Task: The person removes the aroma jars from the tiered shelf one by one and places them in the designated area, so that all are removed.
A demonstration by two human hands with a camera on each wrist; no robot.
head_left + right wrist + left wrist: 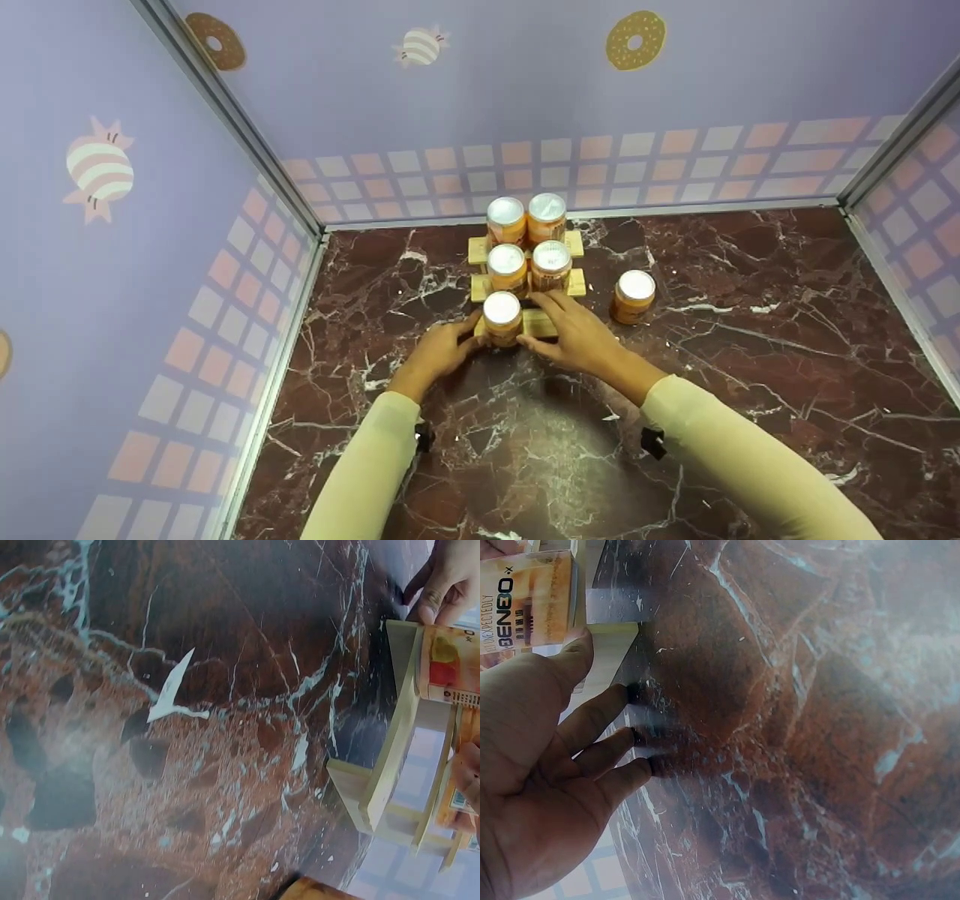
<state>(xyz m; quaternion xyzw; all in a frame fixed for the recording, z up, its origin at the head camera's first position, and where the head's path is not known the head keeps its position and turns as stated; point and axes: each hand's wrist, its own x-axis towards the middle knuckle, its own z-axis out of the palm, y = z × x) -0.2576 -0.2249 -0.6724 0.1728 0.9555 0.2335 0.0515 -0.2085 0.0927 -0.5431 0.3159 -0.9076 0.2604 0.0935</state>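
**Your left hand (pixel 439 349) and right hand (pixel 574 334) flank the front can (pixel 502 319)**

Your left hand is spread, its fingers only loosely bent; its thumb lies at the left end of the stepped wooden rack (pixel 540 324), just beside the front can. Your right hand is wide too, thumb and fingers apart, with the thumb near the front can's right side and the fingertips close to the right middle can (pixel 551 270). You cannot tell here whether those fingertips touch it. The front can stands upright between your hands on the lowest step, its orange label facing you in part.

Beyond your hands, the left middle can (pixel 507 274) stands beside the right middle one. Farther from you, the left back can (pixel 506 223) and right back can (pixel 547 219) share the top step. To the right of your right hand, a loose can (pixel 634 300) stands upright on the dark red marbled table (pixel 750 360). A lilac patterned wall (pixel 510 82) rises past the rack.
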